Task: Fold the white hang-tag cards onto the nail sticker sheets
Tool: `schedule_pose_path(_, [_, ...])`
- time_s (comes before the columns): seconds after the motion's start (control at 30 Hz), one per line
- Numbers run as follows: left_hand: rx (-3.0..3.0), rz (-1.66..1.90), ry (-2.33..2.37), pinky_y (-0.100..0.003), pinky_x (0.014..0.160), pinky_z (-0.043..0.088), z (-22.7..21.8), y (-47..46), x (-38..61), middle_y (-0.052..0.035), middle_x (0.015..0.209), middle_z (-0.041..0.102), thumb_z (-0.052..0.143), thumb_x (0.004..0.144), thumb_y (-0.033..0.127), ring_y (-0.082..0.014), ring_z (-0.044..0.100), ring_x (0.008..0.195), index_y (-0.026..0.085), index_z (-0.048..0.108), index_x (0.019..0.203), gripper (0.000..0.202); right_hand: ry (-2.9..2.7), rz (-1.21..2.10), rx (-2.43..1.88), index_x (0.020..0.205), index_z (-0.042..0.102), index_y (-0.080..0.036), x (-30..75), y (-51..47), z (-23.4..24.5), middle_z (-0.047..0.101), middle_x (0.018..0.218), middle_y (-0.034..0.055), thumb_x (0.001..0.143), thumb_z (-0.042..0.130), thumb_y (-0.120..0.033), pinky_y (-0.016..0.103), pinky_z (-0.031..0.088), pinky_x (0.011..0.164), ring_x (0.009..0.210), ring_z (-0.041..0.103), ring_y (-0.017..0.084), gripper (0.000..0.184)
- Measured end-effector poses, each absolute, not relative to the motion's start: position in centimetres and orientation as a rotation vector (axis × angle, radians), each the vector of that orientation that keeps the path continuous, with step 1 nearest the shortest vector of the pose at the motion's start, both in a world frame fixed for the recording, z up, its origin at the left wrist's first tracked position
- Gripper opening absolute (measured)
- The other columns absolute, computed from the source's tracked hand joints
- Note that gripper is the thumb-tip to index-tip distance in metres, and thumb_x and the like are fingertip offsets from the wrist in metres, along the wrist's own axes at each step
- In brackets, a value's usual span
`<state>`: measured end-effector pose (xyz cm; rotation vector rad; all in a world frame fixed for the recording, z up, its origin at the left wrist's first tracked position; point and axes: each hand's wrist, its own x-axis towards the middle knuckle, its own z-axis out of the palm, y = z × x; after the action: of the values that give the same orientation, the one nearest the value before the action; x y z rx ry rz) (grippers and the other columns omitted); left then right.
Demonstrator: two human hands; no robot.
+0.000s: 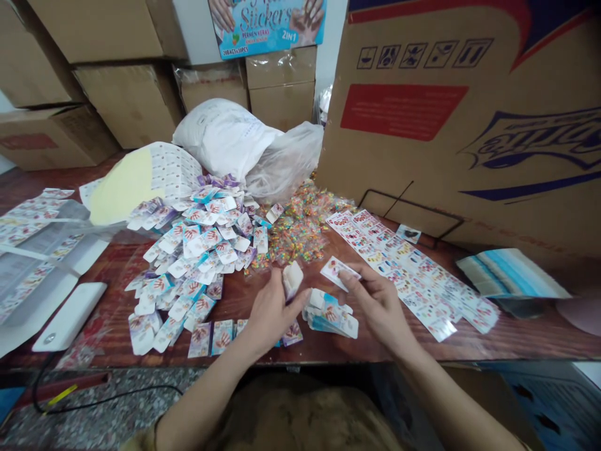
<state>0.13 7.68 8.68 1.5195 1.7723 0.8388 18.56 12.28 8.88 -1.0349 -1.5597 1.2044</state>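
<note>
My left hand (271, 308) pinches a small white packet (292, 279) upright between thumb and fingers at the table's front edge. My right hand (375, 302) holds a small sticker card (337, 270) by its corner, just to the right of the packet. Below and between both hands lies a short stack of filled packets (331, 316). A big heap of the same purple and white packets (197, 250) spreads to the left. Loose colourful candies (300, 225) lie behind my hands. A long row of sticker sheets (413, 269) runs off to the right.
A large cardboard box (469, 119) stands at the right, smaller boxes (117, 94) at the back. White plastic bags (244, 144) lie behind the heap. A yellow backing sheet (123, 186), a white flat device (70, 316) and a blue striped pack (509, 272) rest on the brown table (516, 338).
</note>
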Motion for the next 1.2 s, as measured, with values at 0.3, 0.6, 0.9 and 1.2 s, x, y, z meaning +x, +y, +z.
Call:
schedule_pose_path(0.3, [2.154, 0.320, 2.050, -0.040, 0.076, 0.054, 8.2, 6.5, -0.2, -0.0097, 0.109, 0.063, 0.068, 0.083, 0.023, -0.0300, 0.064, 0.098, 0.018, 0.050, 0.110, 0.033, -2.273, 0.913, -0.935, 0.099, 0.064, -0.020, 18.7, 13.0, 9.1, 0.073, 0.083, 0.0051, 0.095, 0.048, -0.030, 0.026, 0.051, 0.064, 0.070, 0.069, 0.018, 0.019])
schedule_pose_path(0.6, [2.022, 0.564, 1.795, -0.038, 0.082, 0.055, 6.7, 6.0, -0.6, -0.0078, 0.114, 0.068, 0.071, 0.082, 0.037, -0.0271, 0.067, 0.099, 0.021, 0.054, 0.120, 0.045, -2.349, 0.881, -0.947, 0.119, 0.051, -0.018, 17.6, 13.6, 8.2, 0.071, 0.082, 0.0046, 0.100, 0.037, -0.033, 0.025, 0.047, 0.061, 0.067, 0.068, 0.018, 0.028])
schedule_pose_path(0.9, [1.821, 0.846, 1.927, -0.043, 0.091, 0.052, 5.8, 6.5, -2.1, -0.0121, 0.126, 0.064, 0.058, 0.089, 0.038, -0.0293, 0.065, 0.111, 0.019, 0.050, 0.129, 0.045, -2.387, 0.550, -1.242, 0.100, 0.067, -0.016, 15.8, 24.0, 2.0, 0.070, 0.105, 0.0108, 0.091, 0.056, -0.026, 0.030, 0.047, 0.082, 0.093, 0.065, 0.022, 0.017])
schedule_pose_path(1.2, [1.768, 0.885, 1.987, -0.038, 0.086, 0.053, 5.5, 6.6, -2.8, -0.0091, 0.116, 0.069, 0.062, 0.086, 0.035, -0.0273, 0.067, 0.104, 0.021, 0.054, 0.120, 0.038, -2.409, 0.479, -1.317, 0.090, 0.071, -0.018, 15.9, 23.4, 1.7, 0.067, 0.106, 0.0114, 0.092, 0.054, -0.026, 0.031, 0.047, 0.079, 0.094, 0.063, 0.023, 0.019])
